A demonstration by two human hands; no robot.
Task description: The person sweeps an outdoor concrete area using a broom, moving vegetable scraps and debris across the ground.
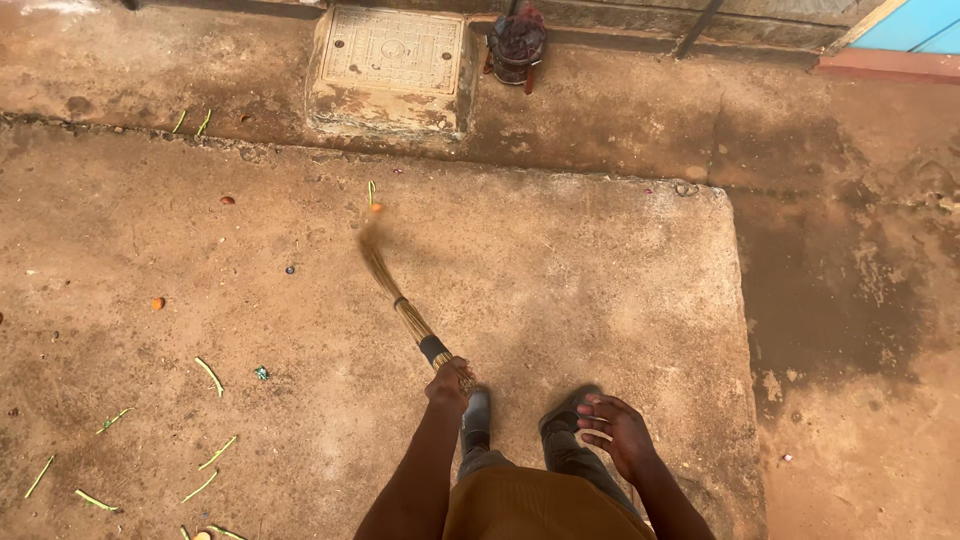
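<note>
A left hand, fingers clenched round a straw broom whose bristles blur over the concrete floor, right hand loose and empty, risks flicking green stalks wide.

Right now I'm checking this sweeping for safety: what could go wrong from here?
The left hand grips the straw broom by its very end only, so a hard swing might twist it loose. The bristles are blurred in mid-swing near the small orange scrap, which could fly toward the covered pot. The slab's edge drops off close beside the shoes, a possible misstep.
</note>
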